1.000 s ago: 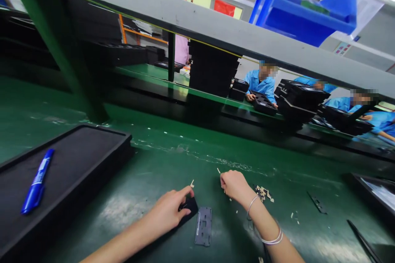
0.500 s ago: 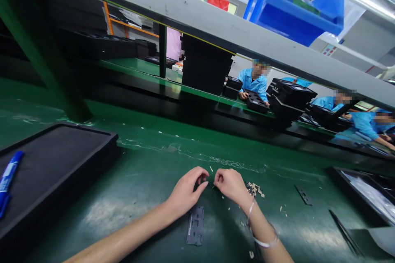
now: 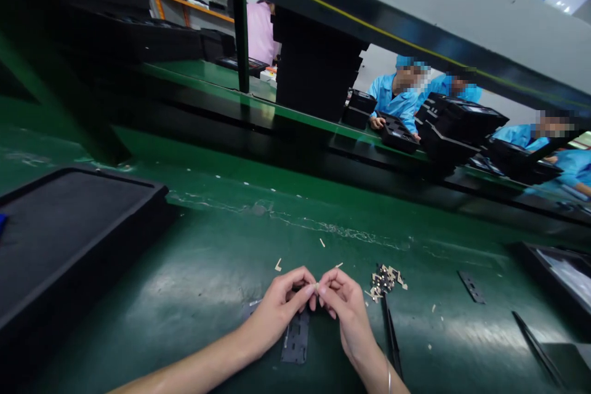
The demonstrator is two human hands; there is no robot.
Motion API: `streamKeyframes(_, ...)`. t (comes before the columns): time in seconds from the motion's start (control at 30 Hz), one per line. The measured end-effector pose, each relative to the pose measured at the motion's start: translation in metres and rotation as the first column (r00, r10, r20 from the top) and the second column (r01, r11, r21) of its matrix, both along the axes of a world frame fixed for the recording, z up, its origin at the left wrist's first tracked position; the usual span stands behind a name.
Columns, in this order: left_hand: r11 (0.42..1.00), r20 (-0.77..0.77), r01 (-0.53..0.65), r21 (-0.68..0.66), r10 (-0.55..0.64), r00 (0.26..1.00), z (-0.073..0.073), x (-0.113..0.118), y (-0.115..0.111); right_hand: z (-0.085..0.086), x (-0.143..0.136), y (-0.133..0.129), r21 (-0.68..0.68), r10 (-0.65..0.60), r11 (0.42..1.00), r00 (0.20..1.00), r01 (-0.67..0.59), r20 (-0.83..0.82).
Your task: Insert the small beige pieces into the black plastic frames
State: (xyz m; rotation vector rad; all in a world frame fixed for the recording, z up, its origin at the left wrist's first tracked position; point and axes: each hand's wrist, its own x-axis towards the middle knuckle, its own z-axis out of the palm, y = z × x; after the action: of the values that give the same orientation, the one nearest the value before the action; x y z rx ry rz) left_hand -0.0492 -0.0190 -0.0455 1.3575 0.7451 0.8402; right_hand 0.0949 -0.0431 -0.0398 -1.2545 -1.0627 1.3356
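My left hand (image 3: 287, 298) and my right hand (image 3: 345, 303) meet fingertip to fingertip above the green bench. Thumbs and forefingers of both pinch a tiny pale piece (image 3: 316, 287), mostly covered by the fingers. Beneath my left hand lies a thin dark plate with cut-outs (image 3: 295, 340); a second dark part shows partly behind that wrist. Right of my right hand is a pile of small beige and black pieces (image 3: 386, 280). Black tweezers (image 3: 391, 338) lie just below the pile. Single beige pieces, one an L-shaped bit (image 3: 278, 265), are scattered around.
A large black foam tray (image 3: 87, 209) stands at left, with a blue marker (image 3: 2, 223) at the frame edge. To the right are a small dark plate (image 3: 471, 287), another pair of tweezers (image 3: 538, 348) and a black tray (image 3: 530, 252). Co-workers in blue sit beyond the bench.
My hands have come together at the fingertips, from a small gap before. The view has tilted and shifted, and the tweezers beside my right wrist now show clearly.
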Motion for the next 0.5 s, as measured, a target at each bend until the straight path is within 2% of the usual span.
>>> streamKeyframes(0.07,0.998,0.046,0.012,-0.057,-0.009,0.999,-0.0016,-0.0009,-0.0016,0.0004,0.001,-0.0009,0.026,-0.005,1.0,1.0,0.004,0.028)
streamKeyframes(0.2,0.998,0.047,0.009,-0.064,-0.006,0.999,-0.0058,-0.0013,-0.0033,-0.0023,0.0021,-0.003,0.1,-0.051,0.994,0.979,0.031,0.197)
streamKeyframes(0.33,0.999,0.024,-0.015,-0.044,0.016,1.0,-0.008,-0.0003,-0.0022,-0.0037,0.0008,-0.0068,0.214,-0.139,0.976,0.879,0.043,0.457)
streamKeyframes(0.4,0.999,-0.001,-0.033,-0.029,0.033,0.999,-0.0086,-0.0003,-0.0017,-0.0024,0.0003,-0.0083,0.355,-0.239,0.935,0.788,0.028,0.568)
streamKeyframes(0.5,0.998,-0.05,-0.058,0.023,0.059,0.997,-0.0099,-0.0011,-0.0015,0.0004,0.0013,-0.0089,0.579,-0.368,0.806,0.659,-0.126,0.656)
